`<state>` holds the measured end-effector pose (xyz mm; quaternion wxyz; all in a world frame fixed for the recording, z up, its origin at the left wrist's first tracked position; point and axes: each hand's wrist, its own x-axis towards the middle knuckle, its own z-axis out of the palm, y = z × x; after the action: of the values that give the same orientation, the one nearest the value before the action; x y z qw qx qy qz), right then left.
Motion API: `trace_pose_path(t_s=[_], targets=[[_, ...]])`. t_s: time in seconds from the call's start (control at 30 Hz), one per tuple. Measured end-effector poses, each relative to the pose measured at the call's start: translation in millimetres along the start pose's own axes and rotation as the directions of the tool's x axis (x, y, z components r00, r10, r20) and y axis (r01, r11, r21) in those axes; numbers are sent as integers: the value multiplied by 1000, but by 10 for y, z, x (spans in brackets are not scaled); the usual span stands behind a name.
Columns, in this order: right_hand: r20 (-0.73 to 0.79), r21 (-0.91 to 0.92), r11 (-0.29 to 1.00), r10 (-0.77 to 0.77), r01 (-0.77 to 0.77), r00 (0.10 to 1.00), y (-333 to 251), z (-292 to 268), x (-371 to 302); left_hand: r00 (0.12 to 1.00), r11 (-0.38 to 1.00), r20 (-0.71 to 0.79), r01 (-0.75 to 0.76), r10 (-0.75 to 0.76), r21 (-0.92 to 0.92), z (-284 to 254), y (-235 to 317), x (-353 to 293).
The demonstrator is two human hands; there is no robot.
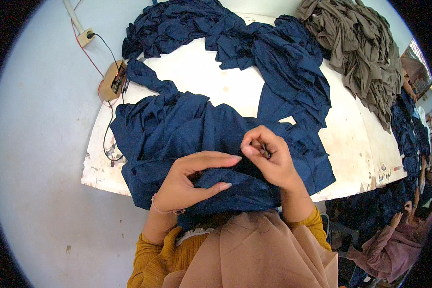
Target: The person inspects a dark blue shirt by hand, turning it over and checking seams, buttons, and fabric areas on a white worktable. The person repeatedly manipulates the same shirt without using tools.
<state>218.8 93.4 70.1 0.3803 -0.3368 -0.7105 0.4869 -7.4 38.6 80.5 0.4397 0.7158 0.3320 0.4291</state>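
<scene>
Navy blue cloth (pixel 177 127) lies in folds across the near part of the table, and its front edge drapes toward my lap. My left hand (pixel 181 181) is over this cloth, thumb and fingers apart, with nothing visible between them. Just to its right, my right hand (pixel 276 161) is raised with the fingers curled and the thumb and forefinger brought together. A small dark metal tool (pixel 266 151) shows in that palm; the fingers hide most of it, so I cannot make out its kind. Any thread at the fingertips is too fine to see.
More navy cloth (pixel 177 26) is heaped along the back of the white table (pixel 201 62). Grey-brown cloth (pixel 355 43) is piled at the far right. A wooden socket box (pixel 112 81) with loose cables hangs over the left edge. Another person (pixel 391 249) sits at the lower right with dark cloth.
</scene>
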Motion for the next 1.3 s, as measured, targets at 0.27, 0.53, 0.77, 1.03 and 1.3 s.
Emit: trace_pose_path(t_s=[0.27, 0.53, 0.77, 1.03, 1.3], targets=[[384, -105, 971, -159, 214, 910, 51, -73, -36, 998, 999, -48, 33, -34, -16, -4, -21, 55], [372, -131, 965, -163, 225, 914, 49, -50, 4, 997, 999, -58, 43, -44, -21, 2, -36, 39], [191, -71, 961, -250, 267, 949, -1, 11, -13, 995, 997, -76, 55, -58, -52, 12, -51, 54], [132, -377, 833, -384, 405, 914, -93, 10, -11, 989, 977, -76, 107, -123, -186, 44, -45, 25], [-14, -318, 898, -325, 304, 945, -88, 36, -16, 993, 997, 111, 47, -40, -65, 7, -49, 11]])
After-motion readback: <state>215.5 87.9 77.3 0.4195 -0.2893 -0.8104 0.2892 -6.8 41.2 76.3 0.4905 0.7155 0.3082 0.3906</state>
